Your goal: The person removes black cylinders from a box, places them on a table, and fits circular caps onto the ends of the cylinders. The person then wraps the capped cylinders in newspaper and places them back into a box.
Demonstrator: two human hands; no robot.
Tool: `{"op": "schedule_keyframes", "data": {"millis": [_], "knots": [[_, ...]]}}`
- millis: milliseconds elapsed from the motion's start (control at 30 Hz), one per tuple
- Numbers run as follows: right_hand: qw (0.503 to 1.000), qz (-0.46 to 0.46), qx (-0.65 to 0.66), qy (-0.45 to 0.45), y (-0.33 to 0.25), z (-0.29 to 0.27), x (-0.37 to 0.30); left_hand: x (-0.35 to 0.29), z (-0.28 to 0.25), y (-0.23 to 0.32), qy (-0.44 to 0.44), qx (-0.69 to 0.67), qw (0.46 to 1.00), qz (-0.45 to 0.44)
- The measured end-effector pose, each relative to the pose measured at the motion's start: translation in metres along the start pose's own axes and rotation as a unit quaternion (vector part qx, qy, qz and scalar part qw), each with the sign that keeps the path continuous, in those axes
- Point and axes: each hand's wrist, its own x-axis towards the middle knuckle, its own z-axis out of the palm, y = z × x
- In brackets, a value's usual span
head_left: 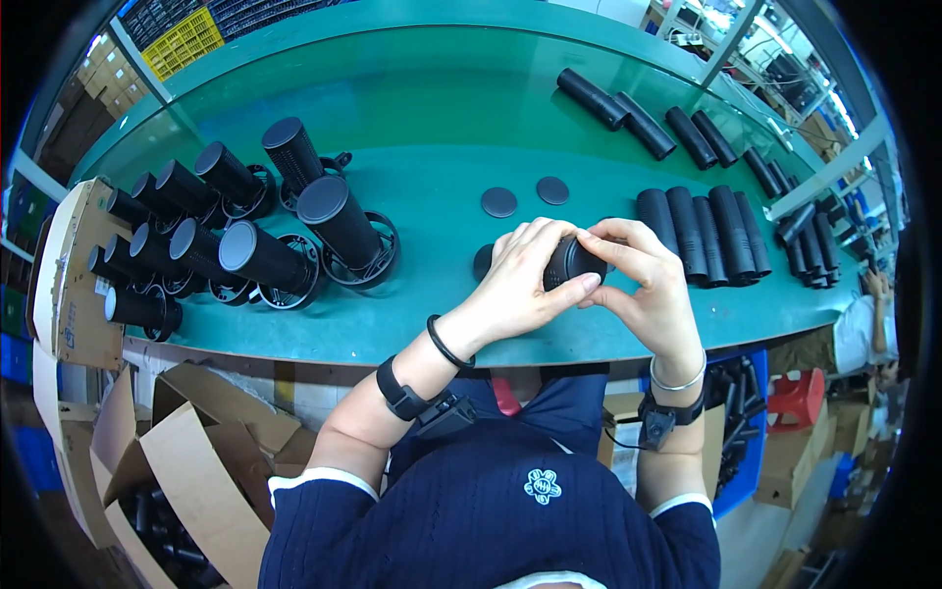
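Gripping black cylinder [563, 263] near counter [422, 329] front edge, left hand [525, 270] is apparently steadying; right hand [640, 278] is pinching its end.

One view is provided — a wide fisheye, mounted on the wearer's head and directed steeply down and slightly forward. The wearer's torso [461, 520] is seen from above along the lower edge. The left grip [527, 275] and right grip [648, 275] are viewed at close range, slightly right of centre. The green tabletop [432, 187] is taken in at a slant across the middle — its far edge is bent into an arch. A yellow crate [184, 41], upper left, is seen at greater distance; the corners are left dark by the round lens field.
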Motion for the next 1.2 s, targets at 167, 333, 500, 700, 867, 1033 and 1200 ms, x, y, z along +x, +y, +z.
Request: {"op": "schedule_keyframes", "data": {"millis": [167, 333, 500, 700, 867, 1033, 1200], "knots": [[0.999, 0.0, -0.034, -0.023, -0.008, 0.0, 0.003, -0.005, -0.001, 0.001, 0.009, 0.013, 1.0, 0.006], [0.999, -0.012, -0.034, -0.017, -0.008, 0.005, 0.007, -0.006, -0.004, -0.003, 0.019, 0.015, 1.0, 0.01], [0.999, -0.046, -0.024, -0.01, -0.004, -0.001, 0.004, 0.0, -0.001, -0.007, 0.004, -0.015, 0.998, 0.056], [0.972, 0.039, 0.232, -0.028, 0.031, 0.019, 0.006, -0.006, -0.005, -0.002, 0.028, -0.185, 0.982, -0.035], [0.954, 0.059, 0.292, -0.024, 0.033, 0.028, 0.007, -0.006, -0.007, 0.018, 0.019, -0.129, 0.99, -0.045], [0.898, 0.118, 0.417, -0.073, 0.032, 0.033, 0.016, -0.007, -0.009, 0.019, 0.034, -0.302, 0.944, -0.13], [0.918, 0.078, 0.386, -0.035, 0.035, 0.035, 0.022, 0.002, -0.008, 0.016, 0.046, -0.337, 0.933, -0.122]]}}
